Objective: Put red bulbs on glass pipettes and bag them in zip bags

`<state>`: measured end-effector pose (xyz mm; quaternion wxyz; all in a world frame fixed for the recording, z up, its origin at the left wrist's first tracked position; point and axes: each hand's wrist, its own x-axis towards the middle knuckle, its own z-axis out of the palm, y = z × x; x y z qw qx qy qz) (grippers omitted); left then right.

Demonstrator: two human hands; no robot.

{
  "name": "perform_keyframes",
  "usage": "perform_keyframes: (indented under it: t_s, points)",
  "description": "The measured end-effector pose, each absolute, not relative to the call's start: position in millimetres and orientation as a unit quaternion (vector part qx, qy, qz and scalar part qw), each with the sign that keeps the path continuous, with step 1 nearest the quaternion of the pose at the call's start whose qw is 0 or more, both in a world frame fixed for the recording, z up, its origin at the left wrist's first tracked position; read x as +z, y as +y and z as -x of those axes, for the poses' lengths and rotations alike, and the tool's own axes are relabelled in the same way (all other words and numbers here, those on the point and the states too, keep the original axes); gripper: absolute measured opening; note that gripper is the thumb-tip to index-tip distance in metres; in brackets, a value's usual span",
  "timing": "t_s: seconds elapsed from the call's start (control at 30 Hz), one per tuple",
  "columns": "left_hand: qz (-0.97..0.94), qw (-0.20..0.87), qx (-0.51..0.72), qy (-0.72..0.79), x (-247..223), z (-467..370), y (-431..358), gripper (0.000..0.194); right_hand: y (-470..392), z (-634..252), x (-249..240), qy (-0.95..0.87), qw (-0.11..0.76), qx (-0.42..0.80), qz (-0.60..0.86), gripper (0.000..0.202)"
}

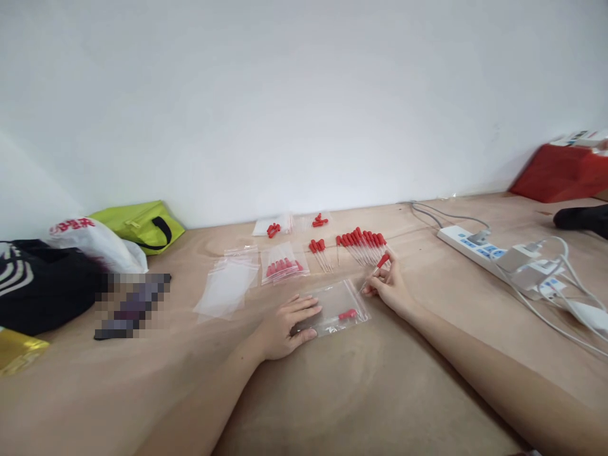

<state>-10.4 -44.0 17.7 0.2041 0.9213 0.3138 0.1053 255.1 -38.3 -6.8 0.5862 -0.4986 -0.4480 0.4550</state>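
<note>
My left hand (295,322) lies flat with its fingers spread on the left end of a clear zip bag (327,297). One dropper with a red rubber bulb (348,314) is inside this bag, its bulb toward the zip end. Pinched in my right hand (390,288) is another red-bulbed dropper (382,261), tilted with the bulb up and its thin tube toward the bag's right edge. Behind that hand, several loose droppers (361,239) lie in a row. To their left is a smaller group of droppers (317,246).
Flat zip bags (227,285) are stacked at left, beside a bag of red-bulbed droppers (285,266). Two small piles of red bulbs (273,230) lie near the wall. A power strip (475,247) with chargers and cables occupies the right; a yellow-green bag (128,221) stands far left.
</note>
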Motion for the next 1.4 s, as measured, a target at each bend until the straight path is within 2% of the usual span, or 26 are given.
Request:
perform_keyframes:
  t_s: [0.23, 0.37, 0.5, 0.63, 0.8, 1.13, 1.2, 1.3, 1.4]
  points:
    - [-0.911, 0.190, 0.155, 0.330, 15, 12, -46, 0.044, -45, -238, -8, -0.399, 0.589, 0.508, 0.485, 0.052]
    - [-0.907, 0.188, 0.189, 0.326, 13, 11, -44, 0.039, -50, -243, -6, -0.427, 0.530, 0.546, 0.489, 0.044]
    - [-0.904, 0.202, 0.173, 0.335, 14, 12, -42, 0.040, -52, -249, -2, -0.494, 0.444, 0.566, 0.489, 0.041]
    - [-0.906, 0.215, 0.147, 0.333, 16, 12, -41, 0.037, -53, -250, -4, -0.552, 0.393, 0.536, 0.504, 0.035]
    - [-0.904, 0.217, 0.146, 0.338, 16, 10, -41, 0.036, -52, -250, -9, -0.600, 0.386, 0.524, 0.465, 0.026]
    - [-0.901, 0.178, 0.168, 0.357, 14, 5, -45, 0.034, -51, -248, -9, -0.561, 0.401, 0.580, 0.434, 0.032]
    - [-0.902, 0.173, 0.175, 0.354, 14, 5, -45, 0.035, -42, -253, -10, -0.566, 0.414, 0.539, 0.467, 0.030]
    - [-0.904, 0.169, 0.182, 0.349, 13, 7, -44, 0.035, -20, -257, -7, -0.594, 0.433, 0.380, 0.562, 0.017]
    - [-0.906, 0.170, 0.194, 0.336, 12, 10, -44, 0.030, 8, -249, 3, -0.651, 0.355, 0.211, 0.637, 0.007]
